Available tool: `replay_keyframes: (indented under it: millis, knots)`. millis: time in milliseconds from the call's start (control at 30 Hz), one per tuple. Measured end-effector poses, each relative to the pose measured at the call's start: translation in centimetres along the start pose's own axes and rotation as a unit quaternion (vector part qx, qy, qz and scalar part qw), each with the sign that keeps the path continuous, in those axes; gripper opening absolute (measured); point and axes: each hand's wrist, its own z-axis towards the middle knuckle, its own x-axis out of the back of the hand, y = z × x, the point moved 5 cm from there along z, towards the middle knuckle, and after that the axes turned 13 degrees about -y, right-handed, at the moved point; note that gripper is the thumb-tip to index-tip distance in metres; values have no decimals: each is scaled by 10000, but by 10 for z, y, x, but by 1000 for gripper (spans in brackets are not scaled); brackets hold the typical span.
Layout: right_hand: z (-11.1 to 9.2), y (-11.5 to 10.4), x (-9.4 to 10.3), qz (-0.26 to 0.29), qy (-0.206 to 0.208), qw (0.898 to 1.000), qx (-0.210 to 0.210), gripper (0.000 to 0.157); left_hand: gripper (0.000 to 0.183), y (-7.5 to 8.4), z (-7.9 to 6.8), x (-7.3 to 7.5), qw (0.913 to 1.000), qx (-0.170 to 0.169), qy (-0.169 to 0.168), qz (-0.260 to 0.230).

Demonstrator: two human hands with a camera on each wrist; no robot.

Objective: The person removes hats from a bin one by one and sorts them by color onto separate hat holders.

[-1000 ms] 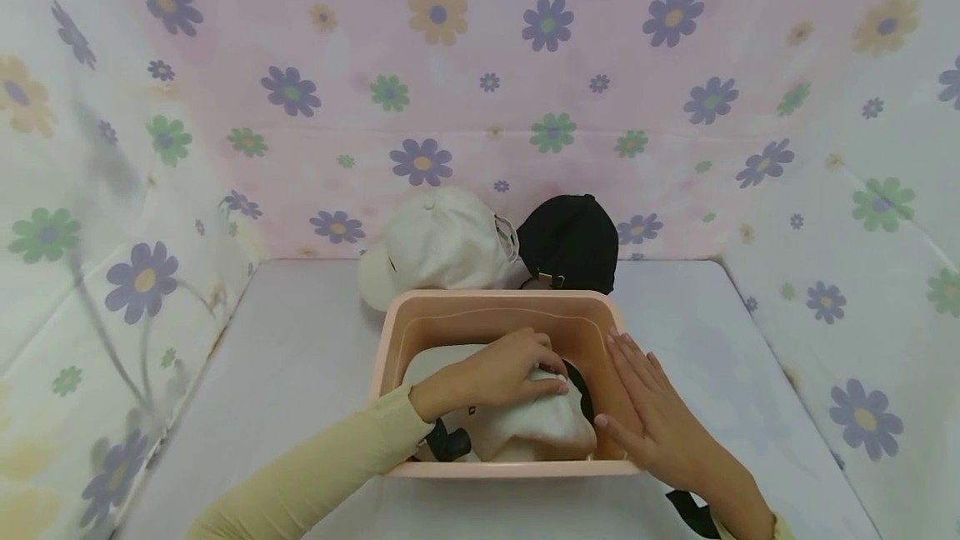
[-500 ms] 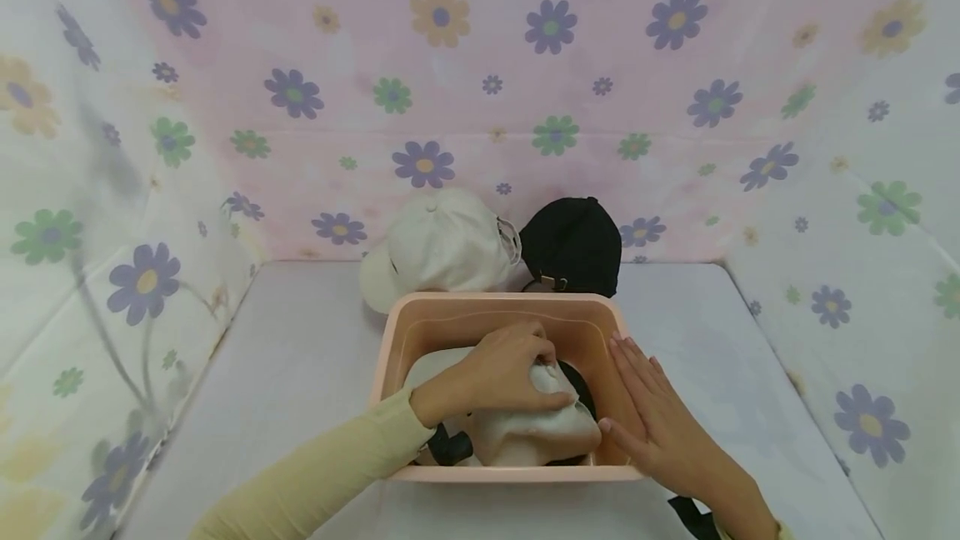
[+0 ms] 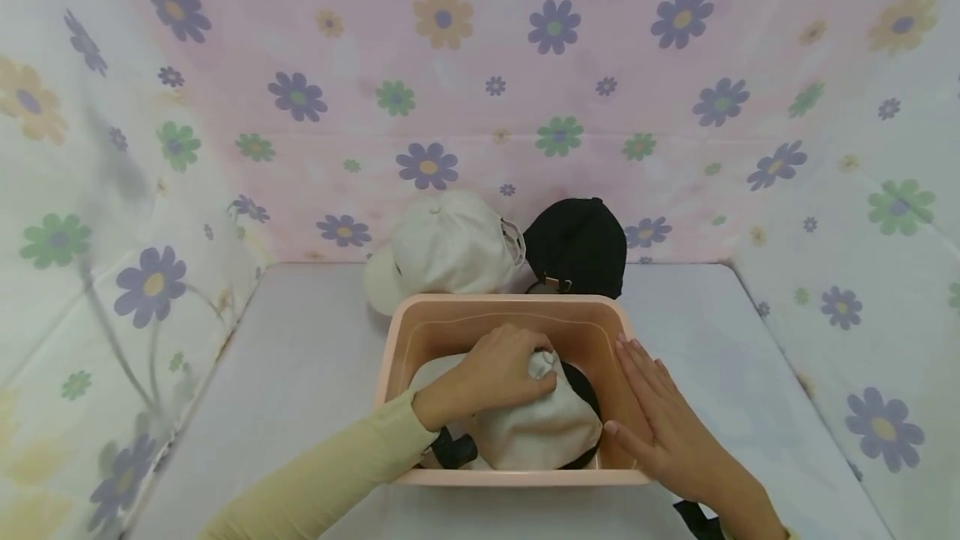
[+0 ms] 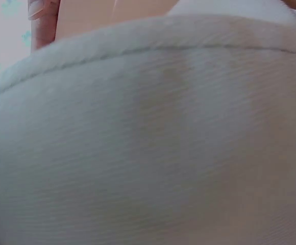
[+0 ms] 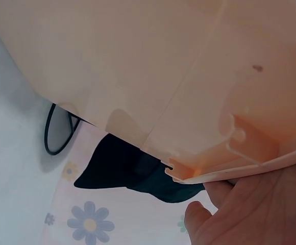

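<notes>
A peach plastic bin (image 3: 510, 477) holds a white cap (image 3: 532, 436), with a dark edge of a black cap (image 3: 581, 382) showing beside it. My left hand (image 3: 502, 369) reaches in from the left and pinches the white cap's crown, bunching its cloth between thumb and fingers. Pale stitched cloth of this white cap (image 4: 153, 132) fills most of the left wrist view. With its fingers straight, my right hand (image 3: 667, 432) rests along the bin's right rim, the thumb over the inner wall. The right wrist view shows the bin's outer side (image 5: 138, 61) and that hand at the rim.
Behind the bin, a second white cap (image 3: 453, 240) stands next to another black cap (image 3: 577, 244) with a metal strap buckle. Flower-printed cloth walls (image 3: 480, 40) enclose the pale table (image 3: 300, 357) at the back and both sides.
My left fingers have shifted on the white cap's crown and drawn its cloth together; its crown looks smoother at the front. The right hand stays at the bin's rim.
</notes>
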Motion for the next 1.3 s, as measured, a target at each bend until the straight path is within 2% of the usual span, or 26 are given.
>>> replay_keyframes:
  millis: [200,467,800,967,1300]
  knots:
    - [-1,1,-1,67,4,10000,-20,89,18,-1,-2,4,9990,329,165,259]
    - [1,-1,1,90,98,9999,72,92,19,3,-2,11,9981,366,243,430]
    - [2,1,-1,183,-19,9997,-182,92,19,1,-10,26,9978,230,479,-406]
    - [1,1,0,163,14,9998,-110,91,17,0,-16,34,9945,89,656,-811]
    - [1,-2,1,352,56,9994,28,92,18,-2,-28,50,9873,-148,943,-1271]
